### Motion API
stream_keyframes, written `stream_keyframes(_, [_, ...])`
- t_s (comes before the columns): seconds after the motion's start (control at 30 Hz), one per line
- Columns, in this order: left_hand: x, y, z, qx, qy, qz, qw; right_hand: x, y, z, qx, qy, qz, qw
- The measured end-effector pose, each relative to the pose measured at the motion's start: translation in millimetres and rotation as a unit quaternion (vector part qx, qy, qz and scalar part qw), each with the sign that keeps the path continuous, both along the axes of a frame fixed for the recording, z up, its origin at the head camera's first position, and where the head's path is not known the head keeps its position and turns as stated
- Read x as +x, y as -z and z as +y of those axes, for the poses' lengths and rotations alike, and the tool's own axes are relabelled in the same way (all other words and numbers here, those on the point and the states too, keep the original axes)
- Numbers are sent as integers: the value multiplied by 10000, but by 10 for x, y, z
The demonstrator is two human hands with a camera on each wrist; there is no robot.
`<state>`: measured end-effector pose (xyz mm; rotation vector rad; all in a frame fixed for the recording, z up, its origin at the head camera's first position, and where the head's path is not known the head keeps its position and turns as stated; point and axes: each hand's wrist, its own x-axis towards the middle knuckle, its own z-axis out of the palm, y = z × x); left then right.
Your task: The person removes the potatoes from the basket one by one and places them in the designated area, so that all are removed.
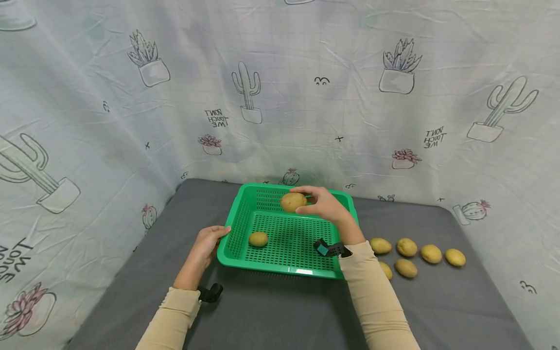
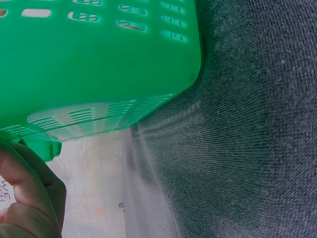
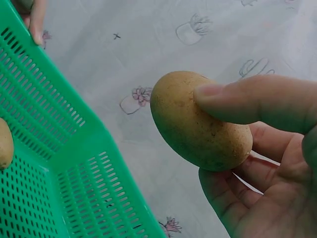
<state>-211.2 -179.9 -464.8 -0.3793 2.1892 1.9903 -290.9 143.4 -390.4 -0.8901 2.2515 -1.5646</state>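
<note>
My right hand (image 1: 323,204) pinches a potato (image 1: 292,202) between thumb and fingers above the far part of a green plastic basket (image 1: 288,270). The right wrist view shows this potato (image 3: 193,121) close up, brown and oval, with the thumb pressed on its side. With my left hand (image 1: 207,244) I grip the basket's left rim, thumb on top. Curled fingers of the left hand (image 2: 29,191) appear under the rim in the left wrist view. One potato (image 1: 258,238) lies on the basket floor, toward its left side.
Several potatoes (image 1: 406,247) lie in two loose rows on the grey cloth (image 1: 271,316), right of the basket. One (image 1: 385,271) is partly hidden by my right sleeve. A white curtain (image 1: 288,97) printed with cacti hangs behind and at both sides.
</note>
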Motion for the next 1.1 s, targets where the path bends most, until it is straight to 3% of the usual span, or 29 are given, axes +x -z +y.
stream_keyframes(0.77, [-22,29,-5,-40,-80,-28,10000,267,-104,376,-62,509,377,9980])
stream_keyframes(1.1, [-32,21,1,-59,-62,-58,9999,380,-71,606,-170,743,705,9946])
